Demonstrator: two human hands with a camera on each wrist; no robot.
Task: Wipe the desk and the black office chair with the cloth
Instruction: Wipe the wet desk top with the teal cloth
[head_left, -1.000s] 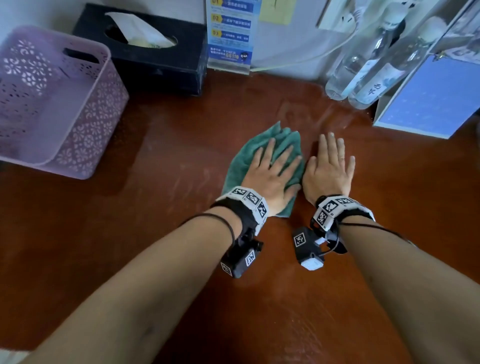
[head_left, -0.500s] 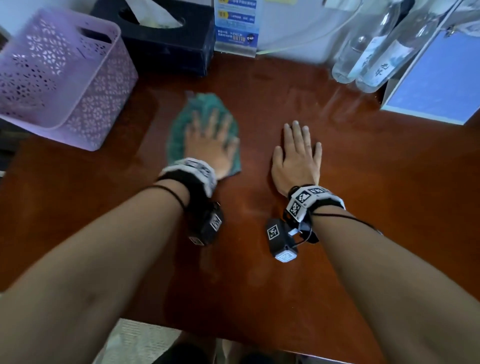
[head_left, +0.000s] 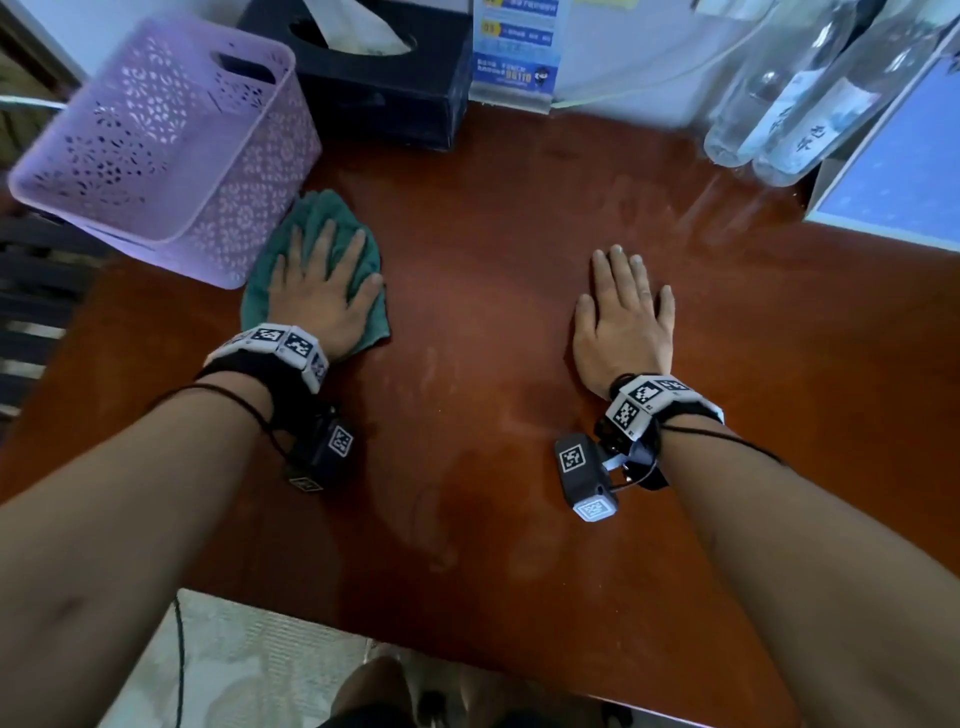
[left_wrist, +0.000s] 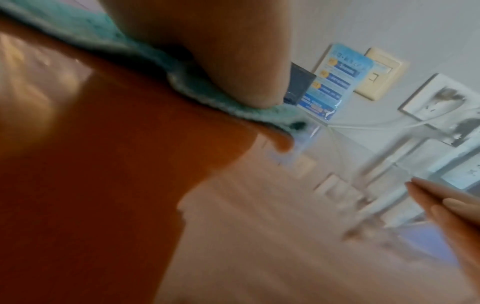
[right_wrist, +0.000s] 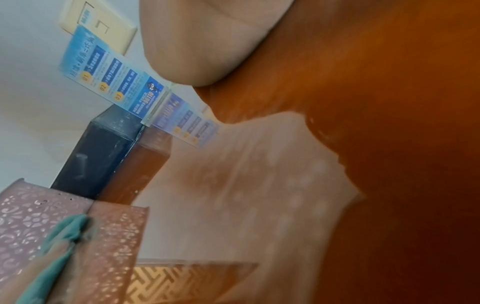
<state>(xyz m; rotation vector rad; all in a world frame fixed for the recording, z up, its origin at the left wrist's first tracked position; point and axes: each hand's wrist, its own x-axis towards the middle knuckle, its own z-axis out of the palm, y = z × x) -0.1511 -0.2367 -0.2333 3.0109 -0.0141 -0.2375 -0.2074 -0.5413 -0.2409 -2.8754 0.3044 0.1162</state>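
A crumpled teal cloth lies on the reddish-brown desk, right beside the lilac basket. My left hand presses flat on it with fingers spread and straight; the cloth's edge shows under the palm in the left wrist view. My right hand rests flat on the bare desk to the right, fingers straight and together, holding nothing. The cloth appears far left in the right wrist view. The black office chair is not in view.
A lilac perforated basket stands at the back left, a black tissue box behind it, a blue sign card at the wall. Two clear bottles and a blue-faced box stand at back right. The desk's front edge is near.
My left hand has slid the cloth leftward from the desk's middle to beside the basket. My right hand has stayed flat on the desk.
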